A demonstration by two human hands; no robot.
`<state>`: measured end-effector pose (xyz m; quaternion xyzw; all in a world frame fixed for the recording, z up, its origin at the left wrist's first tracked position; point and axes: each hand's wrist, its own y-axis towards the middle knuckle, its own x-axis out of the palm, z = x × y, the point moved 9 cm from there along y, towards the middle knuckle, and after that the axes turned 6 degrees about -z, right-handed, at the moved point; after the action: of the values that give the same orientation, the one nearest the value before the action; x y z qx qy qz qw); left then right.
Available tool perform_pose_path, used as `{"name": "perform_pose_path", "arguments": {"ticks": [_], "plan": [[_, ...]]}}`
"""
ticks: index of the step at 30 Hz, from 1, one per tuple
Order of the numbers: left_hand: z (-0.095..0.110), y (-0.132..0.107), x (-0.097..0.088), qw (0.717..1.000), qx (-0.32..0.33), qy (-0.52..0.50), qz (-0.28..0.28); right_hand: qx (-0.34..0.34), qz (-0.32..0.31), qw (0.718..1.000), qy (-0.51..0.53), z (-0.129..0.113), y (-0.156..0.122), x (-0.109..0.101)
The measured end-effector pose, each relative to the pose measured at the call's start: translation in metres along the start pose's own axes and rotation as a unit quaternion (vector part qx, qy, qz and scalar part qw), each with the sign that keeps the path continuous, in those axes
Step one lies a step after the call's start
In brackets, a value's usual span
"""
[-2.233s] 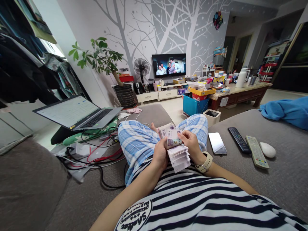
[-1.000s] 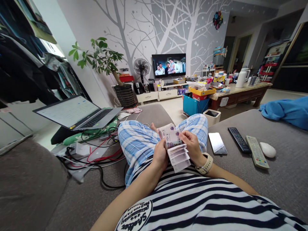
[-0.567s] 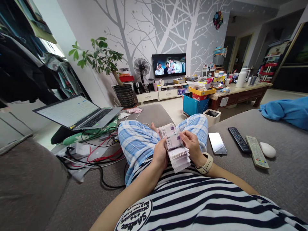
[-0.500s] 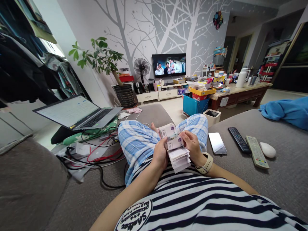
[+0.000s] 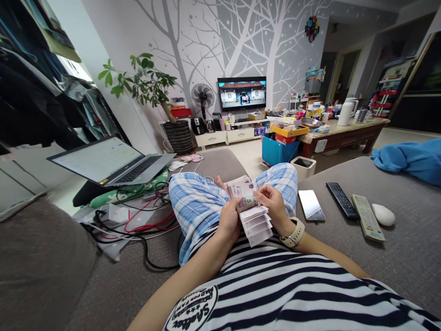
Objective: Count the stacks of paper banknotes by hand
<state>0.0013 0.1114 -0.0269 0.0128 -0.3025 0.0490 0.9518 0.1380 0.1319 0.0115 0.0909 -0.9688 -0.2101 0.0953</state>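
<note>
A stack of banknotes (image 5: 245, 192) marked with a 5 is held over my lap. My left hand (image 5: 230, 217) grips the stack from the left, its thumb pressed on the face of the top note. Below that thumb, several bent-over notes (image 5: 257, 226) fan down toward my striped shirt. My right hand (image 5: 274, 202) pinches the right edge of a note between thumb and fingers; a pale watch (image 5: 293, 233) is on that wrist. The lower part of the stack inside my left palm is hidden.
On the sofa to the right lie a phone (image 5: 312, 205), a black remote (image 5: 342, 201), a beige remote (image 5: 368, 218) and a white mouse (image 5: 383, 214). An open laptop (image 5: 141, 168) rests at the left, with tangled cables (image 5: 146, 227) below it. A white bin (image 5: 303, 169) stands beyond my knee.
The upper note has folded lower, and another note face shows above it. My right hand has shifted slightly left and down along the notes. My left hand stays in place.
</note>
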Motion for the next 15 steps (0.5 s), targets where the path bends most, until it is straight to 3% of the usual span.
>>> {"name": "perform_pose_path", "arguments": {"ticks": [15], "plan": [[0.0002,-0.0016,0.0016,1.000,0.001,-0.001,-0.012,-0.002,-0.006,0.999,-0.040,0.0028,0.0029,-0.0011]]}}
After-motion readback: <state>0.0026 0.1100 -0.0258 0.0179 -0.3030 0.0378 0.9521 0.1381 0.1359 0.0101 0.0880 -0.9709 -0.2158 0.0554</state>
